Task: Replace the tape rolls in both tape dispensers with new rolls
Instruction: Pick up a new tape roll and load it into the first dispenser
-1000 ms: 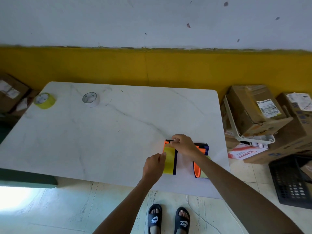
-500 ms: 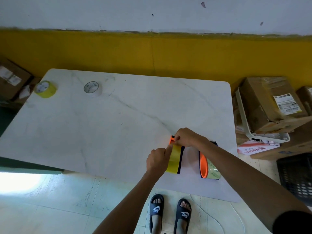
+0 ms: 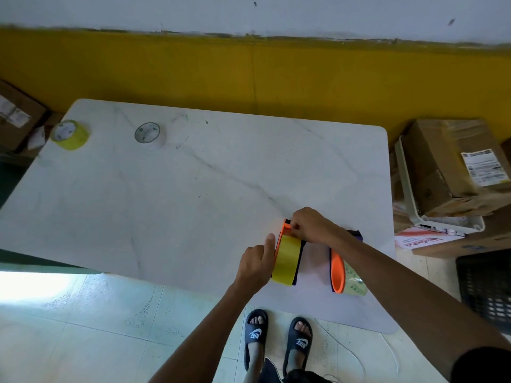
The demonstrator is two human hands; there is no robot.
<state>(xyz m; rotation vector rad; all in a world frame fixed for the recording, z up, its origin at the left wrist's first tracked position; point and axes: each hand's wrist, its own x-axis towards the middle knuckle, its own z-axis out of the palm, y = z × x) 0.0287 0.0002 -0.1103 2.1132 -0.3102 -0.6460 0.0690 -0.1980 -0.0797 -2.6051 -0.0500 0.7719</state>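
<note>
Two orange-and-black tape dispensers stand near the table's front right edge. The left dispenser (image 3: 282, 233) carries a yellow tape roll (image 3: 286, 259). My left hand (image 3: 255, 265) presses against the dispenser's left side, thumb up along the orange frame. My right hand (image 3: 311, 226) pinches the top front end of that dispenser. The right dispenser (image 3: 337, 272) holds a pale, nearly clear roll (image 3: 354, 281) and is partly hidden by my right forearm. A spare yellow roll (image 3: 70, 134) and a spare clear roll (image 3: 150, 135) lie at the table's far left.
The white marble table (image 3: 193, 205) stands against a yellow and white wall. Cardboard boxes (image 3: 453, 167) and a white tray sit on the floor to the right, a black crate (image 3: 486, 283) beside them. Another box (image 3: 16, 117) is at the left. My sandalled feet are below.
My left hand has moved from the roll's front onto the dispenser's left side. My right hand stays pinched at the dispenser's top end. The camera has shifted closer.
</note>
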